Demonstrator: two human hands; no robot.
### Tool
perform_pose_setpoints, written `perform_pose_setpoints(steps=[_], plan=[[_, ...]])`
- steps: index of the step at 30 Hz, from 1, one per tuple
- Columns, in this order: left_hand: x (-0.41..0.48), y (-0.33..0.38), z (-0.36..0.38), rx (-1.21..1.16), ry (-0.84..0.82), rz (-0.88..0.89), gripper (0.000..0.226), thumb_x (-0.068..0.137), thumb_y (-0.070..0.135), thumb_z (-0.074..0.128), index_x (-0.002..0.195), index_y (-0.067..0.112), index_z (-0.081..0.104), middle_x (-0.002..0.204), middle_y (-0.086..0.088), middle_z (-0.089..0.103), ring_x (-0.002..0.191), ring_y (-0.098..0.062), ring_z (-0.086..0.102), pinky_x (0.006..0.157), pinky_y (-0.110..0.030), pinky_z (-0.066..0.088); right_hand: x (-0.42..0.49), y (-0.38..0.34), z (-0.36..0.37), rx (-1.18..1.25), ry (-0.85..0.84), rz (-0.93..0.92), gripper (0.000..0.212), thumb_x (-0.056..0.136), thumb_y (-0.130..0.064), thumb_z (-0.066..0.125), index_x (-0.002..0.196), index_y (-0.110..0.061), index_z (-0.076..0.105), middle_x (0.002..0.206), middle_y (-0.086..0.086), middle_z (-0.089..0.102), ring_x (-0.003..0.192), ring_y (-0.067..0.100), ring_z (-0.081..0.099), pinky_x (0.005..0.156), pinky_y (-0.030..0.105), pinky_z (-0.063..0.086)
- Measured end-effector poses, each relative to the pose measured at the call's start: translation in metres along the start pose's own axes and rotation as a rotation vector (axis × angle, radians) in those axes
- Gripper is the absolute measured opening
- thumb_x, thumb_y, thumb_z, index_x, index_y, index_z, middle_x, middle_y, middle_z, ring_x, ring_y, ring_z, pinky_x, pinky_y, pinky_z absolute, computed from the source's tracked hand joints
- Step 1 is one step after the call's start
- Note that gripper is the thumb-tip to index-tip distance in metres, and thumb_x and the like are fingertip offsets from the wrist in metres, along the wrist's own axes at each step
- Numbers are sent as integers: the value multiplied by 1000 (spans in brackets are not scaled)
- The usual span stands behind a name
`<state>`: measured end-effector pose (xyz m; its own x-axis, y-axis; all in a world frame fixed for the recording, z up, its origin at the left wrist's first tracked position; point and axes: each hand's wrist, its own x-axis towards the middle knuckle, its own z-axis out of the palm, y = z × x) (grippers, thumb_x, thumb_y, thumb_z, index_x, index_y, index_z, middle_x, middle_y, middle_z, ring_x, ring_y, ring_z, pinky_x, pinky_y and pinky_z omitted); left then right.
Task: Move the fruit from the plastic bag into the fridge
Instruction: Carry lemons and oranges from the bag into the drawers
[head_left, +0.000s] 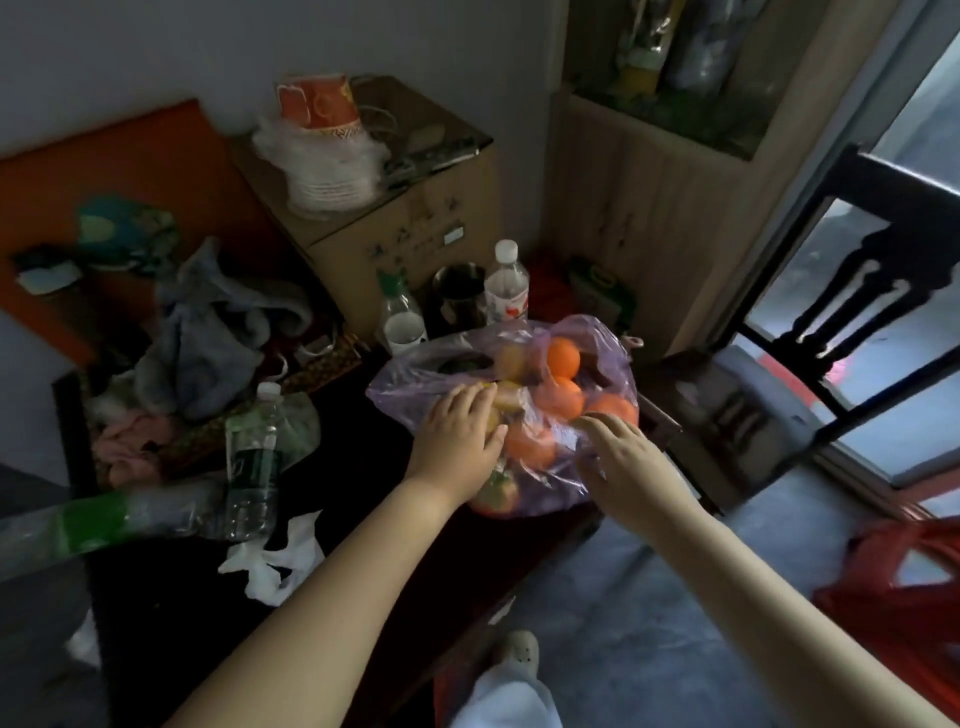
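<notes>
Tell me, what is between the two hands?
In the head view, the plastic bag with an orange inside lies between the left hand and the right hand.

I see bright orange oranges (563, 358), a translucent pale purple plastic bag (405, 384), a near-black desk (363, 467) and a green-labelled water bottle (254, 465).

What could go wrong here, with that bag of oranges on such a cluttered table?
1. The plastic bag lies near the corner of the table. With the left hand and right hand both on it, loose oranges might roll out and fall to the floor.
2. A water bottle and a metal cup stand just behind the bag; tugging it could tip them.
</notes>
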<state>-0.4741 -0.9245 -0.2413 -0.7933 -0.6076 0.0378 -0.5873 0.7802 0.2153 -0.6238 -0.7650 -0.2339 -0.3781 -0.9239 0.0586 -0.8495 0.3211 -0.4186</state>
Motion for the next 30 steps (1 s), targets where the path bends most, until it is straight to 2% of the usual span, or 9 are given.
perform_pose_setpoints(steps=[3,6,9,13,16,18,25,30], plan=[[25,-21,12,52,-71,-9,59,98,42,35,149,17,22,154,-4,27,143,-21,17,116,-34,10,41,1,15,-17,-48,4,47,88,-23,59,133,-15,49,134,3,51,123,26,47,99,36,40],[41,-38,23,98,-159,-9,60,98,44,31,150,17,16,155,-5,21,144,-22,12,118,-39,5,75,4,33,-31,-110,-26,49,89,-25,57,135,-14,46,137,4,48,126,26,45,100,38,43],[49,-47,32,124,-203,-5,59,97,45,32,148,17,21,150,-5,32,140,-22,24,117,-42,8,98,8,52,-61,-150,-54,54,89,-25,57,139,-13,41,142,6,44,133,27,39,106,42,38],[47,-47,39,48,-175,3,44,96,41,39,134,21,45,127,-2,57,119,-23,50,109,-40,25,114,16,71,-123,-224,-69,59,91,-29,54,145,-16,33,150,4,34,140,24,27,114,40,22],[41,-45,42,-7,-149,21,35,94,38,41,118,19,58,105,-2,63,98,-25,59,89,-38,40,117,22,77,-141,-228,-79,52,90,-29,55,139,-17,43,140,6,48,130,29,41,107,41,31],[37,-43,44,-57,-169,17,33,95,37,39,117,20,58,104,-1,62,96,-24,59,82,-36,43,114,26,79,-166,-231,-97,48,89,-29,55,135,-19,48,130,5,56,118,31,51,99,41,39],[20,-37,48,-225,-207,-9,31,97,33,42,120,24,59,113,2,63,102,-20,57,85,-33,43,89,34,68,-217,-217,-182,41,83,-30,65,123,-19,59,103,2,68,92,27,63,85,39,50],[13,-33,55,-261,-271,-21,30,97,34,40,119,25,59,113,3,60,103,-18,55,86,-33,43,62,42,62,-259,-256,-174,40,84,-32,63,123,-21,60,108,-1,68,96,24,64,90,39,49]])
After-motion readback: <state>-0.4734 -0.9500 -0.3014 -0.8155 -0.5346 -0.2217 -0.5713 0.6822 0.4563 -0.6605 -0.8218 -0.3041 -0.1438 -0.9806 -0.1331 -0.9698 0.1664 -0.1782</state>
